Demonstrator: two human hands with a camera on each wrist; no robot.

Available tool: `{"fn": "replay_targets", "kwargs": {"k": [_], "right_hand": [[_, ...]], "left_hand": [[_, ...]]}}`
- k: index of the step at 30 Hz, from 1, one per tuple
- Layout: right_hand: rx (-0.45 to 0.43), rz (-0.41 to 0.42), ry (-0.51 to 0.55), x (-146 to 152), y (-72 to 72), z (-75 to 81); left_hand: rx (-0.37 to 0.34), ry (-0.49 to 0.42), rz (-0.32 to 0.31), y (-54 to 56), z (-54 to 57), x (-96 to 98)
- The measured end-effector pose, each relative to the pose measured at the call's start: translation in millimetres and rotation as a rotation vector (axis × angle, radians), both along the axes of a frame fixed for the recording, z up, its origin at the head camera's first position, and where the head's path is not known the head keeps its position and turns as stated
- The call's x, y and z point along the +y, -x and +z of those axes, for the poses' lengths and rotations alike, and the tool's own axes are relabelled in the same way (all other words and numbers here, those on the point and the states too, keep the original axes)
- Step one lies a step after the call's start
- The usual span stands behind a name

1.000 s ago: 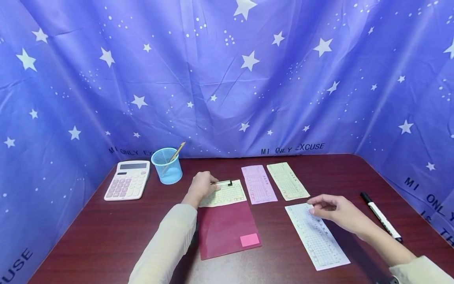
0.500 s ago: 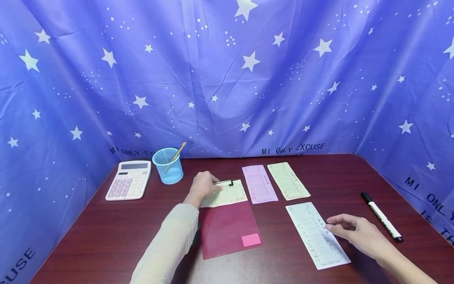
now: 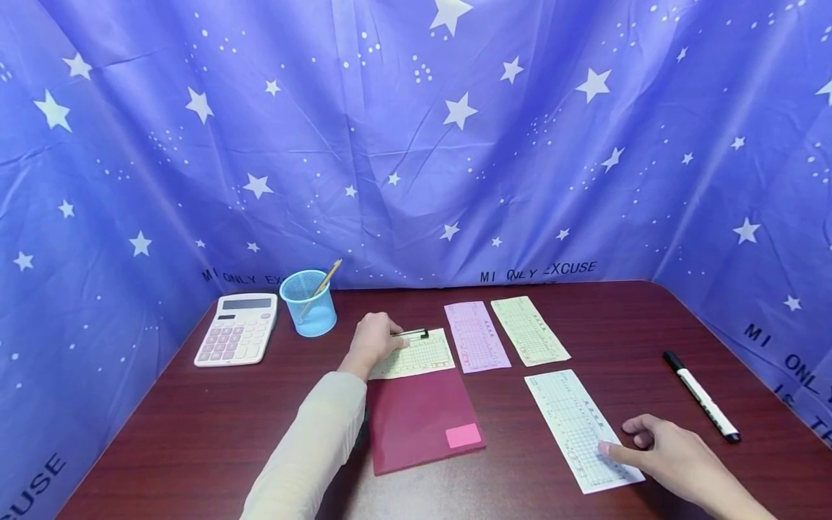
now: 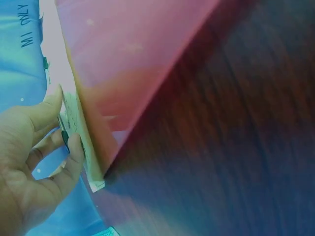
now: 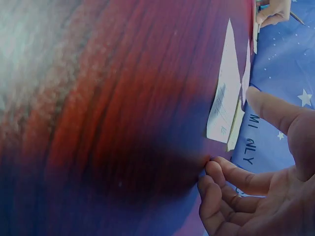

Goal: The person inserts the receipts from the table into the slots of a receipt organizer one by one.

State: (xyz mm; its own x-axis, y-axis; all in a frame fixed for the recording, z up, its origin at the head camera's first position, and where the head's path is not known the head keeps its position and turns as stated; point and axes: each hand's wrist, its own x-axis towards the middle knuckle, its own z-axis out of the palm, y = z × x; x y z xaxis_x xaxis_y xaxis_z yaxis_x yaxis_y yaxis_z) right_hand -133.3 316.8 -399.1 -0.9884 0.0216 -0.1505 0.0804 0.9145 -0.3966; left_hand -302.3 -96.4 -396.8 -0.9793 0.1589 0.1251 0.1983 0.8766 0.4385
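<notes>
My left hand (image 3: 370,343) grips the clip (image 3: 419,334) at the top of a maroon clipboard (image 3: 422,408). Under that clip lies a pale yellow printed form (image 3: 425,355), partly hidden by the fingers. In the left wrist view the thumb and fingers bend around the dark clip (image 4: 65,137). My right hand (image 3: 682,458) is held with loosely bent fingers beside a white printed form (image 3: 575,426) and grasps nothing; its thumb overlaps the form's right edge in the head view. The right wrist view shows a gap between thumb and fingers.
A purple form (image 3: 477,336) and a light green form (image 3: 530,330) lie behind the white one. A marker (image 3: 702,397) rests at the right. At the back left stand a calculator (image 3: 237,329) and a blue mesh pen cup (image 3: 315,314) holding a pencil (image 3: 330,274).
My right hand has moved down and toward me, from the upper edge of the white form to its lower right side. The left hand stays at the clip.
</notes>
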Motion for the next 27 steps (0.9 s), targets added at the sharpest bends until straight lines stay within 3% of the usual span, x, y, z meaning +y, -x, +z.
{"fn": "replay_targets", "kwargs": {"k": [10,18,27], "right_hand": [[-0.009,-0.022,-0.062,-4.6,0.6,-5.4],[0.026,0.003,-0.05,-6.9,4.5,-7.4],[0.009,0.024,0.013,-9.8,8.2,-4.6]], "left_hand": [[-0.007,0.001,0.001,3.7,-2.2,-0.3],[0.011,0.002,0.005,5.5,-5.0,-0.9],[-0.019,-0.024,0.025,4.0,-3.9,-0.4]]}}
